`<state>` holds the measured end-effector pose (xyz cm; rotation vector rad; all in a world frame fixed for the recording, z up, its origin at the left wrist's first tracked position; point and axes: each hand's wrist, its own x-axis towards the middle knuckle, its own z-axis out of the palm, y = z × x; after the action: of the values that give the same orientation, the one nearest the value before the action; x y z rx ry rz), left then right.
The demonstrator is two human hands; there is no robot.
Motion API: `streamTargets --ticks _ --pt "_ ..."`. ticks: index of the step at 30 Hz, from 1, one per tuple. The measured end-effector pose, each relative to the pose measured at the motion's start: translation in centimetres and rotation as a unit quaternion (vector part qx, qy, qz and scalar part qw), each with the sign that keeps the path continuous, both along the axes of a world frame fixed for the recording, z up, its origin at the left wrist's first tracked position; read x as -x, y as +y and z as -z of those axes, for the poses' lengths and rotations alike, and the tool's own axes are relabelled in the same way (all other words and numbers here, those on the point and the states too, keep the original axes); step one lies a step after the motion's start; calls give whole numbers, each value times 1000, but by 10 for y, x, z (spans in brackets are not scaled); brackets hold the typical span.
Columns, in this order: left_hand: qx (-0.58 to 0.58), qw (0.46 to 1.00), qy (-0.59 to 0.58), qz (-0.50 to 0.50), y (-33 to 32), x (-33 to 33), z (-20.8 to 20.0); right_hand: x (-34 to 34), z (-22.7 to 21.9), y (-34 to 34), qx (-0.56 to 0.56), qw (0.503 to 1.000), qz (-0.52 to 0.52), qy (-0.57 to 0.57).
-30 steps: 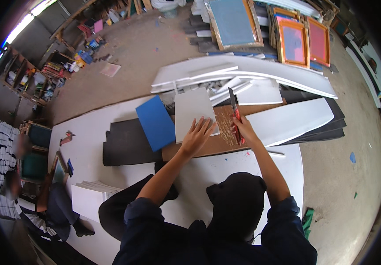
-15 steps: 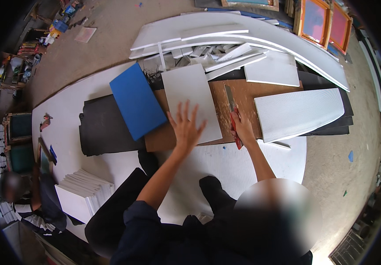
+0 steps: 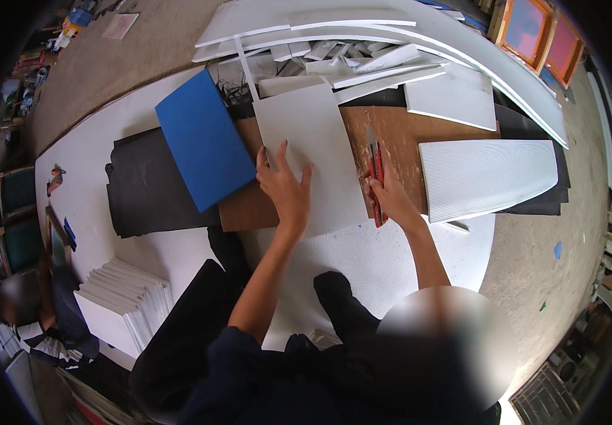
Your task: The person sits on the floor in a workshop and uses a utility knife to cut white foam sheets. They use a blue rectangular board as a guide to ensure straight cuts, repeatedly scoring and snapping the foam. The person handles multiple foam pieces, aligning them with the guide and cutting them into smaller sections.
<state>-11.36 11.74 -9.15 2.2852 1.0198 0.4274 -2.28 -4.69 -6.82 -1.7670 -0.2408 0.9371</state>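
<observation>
White board lies across the brown board to its near edge; the left hand arches at the former's left edge, fingers spread; the right hand wraps its fingers around a red cutter.

No readable lettering or signs
No word, label, number or sign can be made out on the red cutter in the right grip, the pale board by the left grip, or the blue board left of that grip.
</observation>
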Motion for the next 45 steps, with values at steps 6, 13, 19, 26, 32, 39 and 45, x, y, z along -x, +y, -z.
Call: streamTargets --ticks 6,13,19,26,32,39,45 --pt "-47 998 29 -15 -21 12 -7 3 -6 -4 -60 998 -20 30" --pt "-166 959 55 221 -1 -16 2 -9 -11 -2 78 996 -8 53" --pt "-143 958 48 243 -5 -26 16 -7 -21 7 -59 997 27 29" --pt "-176 952 79 238 -7 -25 17 -3 -24 -7 -34 999 -15 29" --pt "-180 950 85 239 -8 -27 16 5 -33 -2 67 998 9 -20" --pt "-179 949 80 245 -9 -28 13 12 -25 2 181 967 -20 -176" --pt "-175 951 70 244 -9 -30 11 24 -34 17 286 908 -86 -292"
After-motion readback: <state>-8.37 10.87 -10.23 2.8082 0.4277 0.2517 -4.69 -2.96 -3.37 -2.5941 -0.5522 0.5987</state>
